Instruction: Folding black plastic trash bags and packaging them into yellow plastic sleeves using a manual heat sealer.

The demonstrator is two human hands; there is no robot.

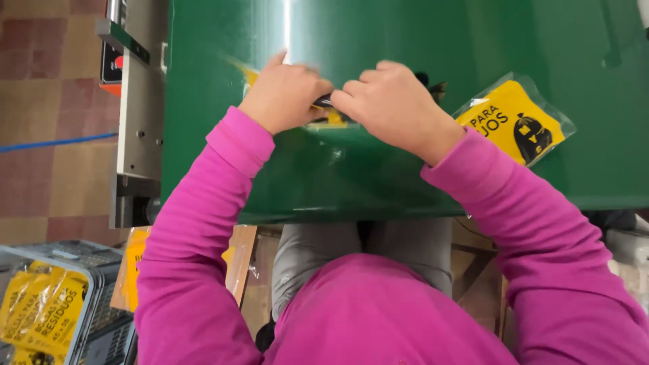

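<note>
Hands first: your left hand (282,94) and your right hand (392,101) are close together over the green table (378,176), near the middle of it. Both are curled shut and pinching one small thing between them, a thin packet (329,116) with yellow and black on it. Your fingers hide most of it, so you only see a yellow strip below your knuckles and a dark bit between your thumbs. A bit of yellow also shows past your left hand, but it is blurry and you cannot tell if it is the same packet.

The packet looks light and soft, like folded plastic in a clear wrap. It will likely bend and crinkle, not snap. Clear plastic is slippery, so hold it by the edges with your fingertips, the way you are doing now, one hand on each side. I think a flat pinch will work better than a hard squeeze.

Now count. You have one packet in your hands. One more flat packet (515,120) lies on the table just past your right wrist, yellow with a black picture, in a clear bag. It is apart from your hands.

Down by the floor on your left there is one grey crate (101,297) with yellow packets (42,304) stacked in it. You can see at least two there, but the pile hides the rest. One more yellow piece (135,267) pokes out by your left arm.
</note>
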